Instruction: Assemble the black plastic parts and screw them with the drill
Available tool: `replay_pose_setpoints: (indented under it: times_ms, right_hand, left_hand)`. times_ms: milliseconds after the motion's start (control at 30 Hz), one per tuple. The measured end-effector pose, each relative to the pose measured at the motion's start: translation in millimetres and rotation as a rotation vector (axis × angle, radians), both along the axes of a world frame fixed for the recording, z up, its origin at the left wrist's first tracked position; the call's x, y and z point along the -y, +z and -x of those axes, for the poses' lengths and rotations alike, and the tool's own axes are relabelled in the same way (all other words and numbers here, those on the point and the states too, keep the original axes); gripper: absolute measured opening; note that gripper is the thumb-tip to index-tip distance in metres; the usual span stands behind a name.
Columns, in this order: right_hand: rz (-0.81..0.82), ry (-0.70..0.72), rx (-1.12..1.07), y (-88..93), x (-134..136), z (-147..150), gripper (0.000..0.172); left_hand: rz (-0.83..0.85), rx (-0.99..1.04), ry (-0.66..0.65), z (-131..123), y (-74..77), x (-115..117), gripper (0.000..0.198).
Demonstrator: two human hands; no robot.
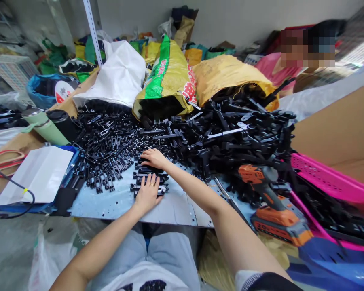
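Observation:
My left hand (148, 194) lies over the near end of a row of black parts (141, 176) at the middle of the table, its fingers spread and pointing away from me. Beyond it, my right hand (153, 158) reaches across to the far end of the same row, fingers apart, beside the heap of small metal pieces (139, 144). Neither hand is closed round a part. Small black clips (109, 171) are piled to the left of the row, and long black brackets (227, 131) are heaped on the right.
An orange cordless drill (271, 198) lies at the right by a pink basket (330, 178). Open sacks (166, 76) stand behind the heaps. Paper (36, 173), red scissors (7, 161) and a green bottle (45, 125) are at the left. A person (269, 66) is at the back right.

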State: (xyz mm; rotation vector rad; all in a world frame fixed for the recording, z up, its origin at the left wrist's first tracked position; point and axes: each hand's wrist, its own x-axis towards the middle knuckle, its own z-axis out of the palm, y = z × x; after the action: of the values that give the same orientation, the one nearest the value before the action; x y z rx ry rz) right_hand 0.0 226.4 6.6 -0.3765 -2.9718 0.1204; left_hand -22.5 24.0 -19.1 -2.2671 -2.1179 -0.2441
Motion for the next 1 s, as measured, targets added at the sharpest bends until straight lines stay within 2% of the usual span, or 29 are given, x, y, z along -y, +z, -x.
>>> replay_pose_setpoints:
  times_ms: [67, 133, 233, 300, 367, 433, 533, 600, 667, 700, 733, 800, 867, 900, 933, 1000]
  right_hand:
    - [-0.062, -0.077, -0.088, 16.9, -6, 8, 0.044]
    - [-0.111, -0.21, -0.146, 36.9, -23, 22, 0.04]
    - [-0.143, -0.4, -0.044, 59.6, -57, 50, 0.032]
    - [-0.142, -0.5, 0.049, 64.1, -75, 70, 0.029]
    - [-0.137, -0.584, 0.078, 61.6, -87, 89, 0.029]
    - [-0.13, -0.643, 0.066, 57.4, -94, 104, 0.03]
    - [-0.122, -0.69, 0.043, 56.0, -102, 115, 0.027]
    - [-0.13, -0.684, 0.026, 59.0, -107, 112, 0.023]
    - [-0.087, -0.677, -0.06, 62.5, -110, 101, 0.025]
    - [-0.012, -0.673, -0.137, 63.5, -108, 94, 0.029]
    - [0.107, -0.673, -0.23, 63.6, -105, 85, 0.033]
    - [0.445, -0.662, -0.432, 60.8, -89, 61, 0.041]
    - [0.756, -0.609, -0.59, 54.8, -61, 28, 0.05]
    - [0.852, -0.569, -0.649, 51.3, -43, 6, 0.053]
    - [0.9, -0.526, -0.686, 47.7, -22, -19, 0.055]
    - [0.877, -0.446, -0.674, 41.0, 22, -76, 0.054]
  left_hand:
    - [-0.008, 0.018, -0.019, -1, 1.4, 5, 0.077]
    - [-0.044, 0.051, -0.073, -1, 6.0, 11, 0.078]
    - [-0.168, 0.123, -0.148, 11, 19.2, 16, 0.066]
    - [-0.262, 0.166, -0.104, 34, 29.8, 10, 0.055]
    - [-0.325, 0.203, 0.038, 72, 38.4, -6, 0.048]
    - [-0.342, 0.232, 0.23, 123, 42.7, -31, 0.045]
    - [-0.321, 0.219, 0.523, 201, 41.9, -75, 0.041]
    - [-0.276, 0.181, 0.656, 240, 39.6, -102, 0.039]
    - [-0.203, 0.152, 0.699, 264, 37.8, -124, 0.036]
    - [-0.163, 0.145, 0.694, 270, 37.3, -132, 0.034]
    - [-0.129, 0.143, 0.684, 275, 37.1, -138, 0.032]
    - [-0.108, 0.167, 0.686, 277, 37.8, -144, 0.026]
    - [-0.176, 0.253, 0.701, 274, 39.5, -141, 0.025]
    - [-0.221, 0.305, 0.698, 270, 40.7, -136, 0.027]
    - [-0.257, 0.348, 0.685, 264, 42.2, -128, 0.029]
    - [-0.298, 0.404, 0.6, 243, 46.1, -103, 0.032]
